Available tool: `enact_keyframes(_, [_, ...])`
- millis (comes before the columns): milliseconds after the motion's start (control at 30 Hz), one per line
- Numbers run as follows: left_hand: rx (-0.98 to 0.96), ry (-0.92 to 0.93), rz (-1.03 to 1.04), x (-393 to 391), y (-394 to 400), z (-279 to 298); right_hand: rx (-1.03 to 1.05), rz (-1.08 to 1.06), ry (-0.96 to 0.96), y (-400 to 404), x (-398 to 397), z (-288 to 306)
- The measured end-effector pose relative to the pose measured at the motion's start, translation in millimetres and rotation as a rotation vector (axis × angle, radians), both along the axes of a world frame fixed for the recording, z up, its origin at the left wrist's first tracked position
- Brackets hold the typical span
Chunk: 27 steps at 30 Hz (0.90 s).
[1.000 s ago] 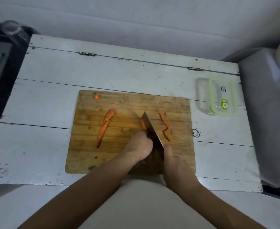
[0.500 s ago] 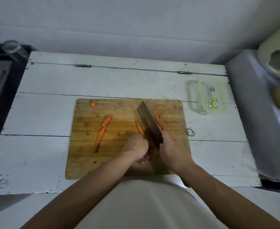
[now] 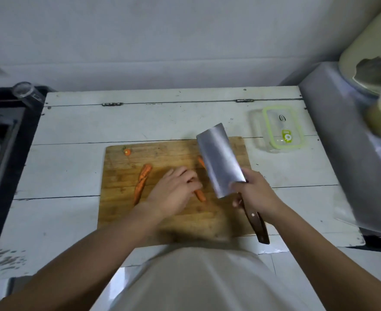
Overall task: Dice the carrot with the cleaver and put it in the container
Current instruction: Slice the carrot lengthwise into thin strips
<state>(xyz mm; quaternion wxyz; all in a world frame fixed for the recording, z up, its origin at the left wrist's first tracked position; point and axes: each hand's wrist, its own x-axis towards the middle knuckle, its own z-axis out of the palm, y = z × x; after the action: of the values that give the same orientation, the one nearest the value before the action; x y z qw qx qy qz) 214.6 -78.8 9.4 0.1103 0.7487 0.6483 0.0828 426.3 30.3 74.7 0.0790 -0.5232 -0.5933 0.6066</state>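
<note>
Cutting board (image 3: 122, 212) on white table (image 3: 72, 167). Carrot top (image 3: 127, 151) near board's far left corner. Long carrot strip (image 3: 142, 181) lies left of left hand (image 3: 173, 191). Left hand curled over carrot piece (image 3: 200, 195), pinning it to board. Right hand (image 3: 255, 194) grips cleaver (image 3: 218, 161) by handle, blade raised, tilted, just right of carrot piece. Lidded container (image 3: 279, 129) off board, far right.

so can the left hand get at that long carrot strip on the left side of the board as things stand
Probably yes. The long carrot strip lies bare on the cutting board, just left of the left hand, with nothing between them. But that hand already holds a carrot piece.
</note>
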Motion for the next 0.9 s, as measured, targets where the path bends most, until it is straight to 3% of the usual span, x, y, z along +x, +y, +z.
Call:
enact_keyframes(133, [-0.070,0.145,-0.207,-11.3,13.6,6.1,-0.065,-0.045,0.052,7.6,9.4,4.4])
enact_keyframes(233, [-0.285,0.173,-0.026,-6.2,14.1,23.8,-0.052,-0.038,0.050,5.6,15.2,2.5])
enact_keyframes(300, [-0.486,-0.026,0.304,-0.7,10.8,32.3,-0.054,-0.039,0.055,0.7,16.1,0.5])
enact_keyframes(367, [-0.613,-0.354,0.607,1.9,6.1,29.4,-0.055,-0.033,0.066,-5.4,15.7,-0.2])
enact_keyframes(433, [-0.642,-0.651,0.838,5.2,-1.5,25.7,-0.065,-0.031,0.066,-11.0,14.4,-2.3])
enact_keyframes(500, [-0.589,-0.754,0.948,7.8,-9.9,23.0,-0.086,-0.034,0.085,-15.2,13.9,-2.3])
enact_keyframes(633, [-0.521,-0.609,0.892,8.4,-22.1,20.0,-0.167,-0.090,0.149,-17.1,12.5,-3.7])
enact_keyframes(767, [-0.393,-0.621,0.930,4.6,-29.4,19.9,-0.171,-0.143,0.112,-12.3,17.7,-4.4])
enact_keyframes(833, [-0.282,-0.530,0.947,4.5,-29.0,22.7,-0.250,-0.202,0.203,-9.5,27.8,-4.4])
enact_keyframes(900, [-0.304,-0.442,0.943,7.8,-31.7,25.8,-0.314,-0.259,0.289,-4.3,37.9,-5.2])
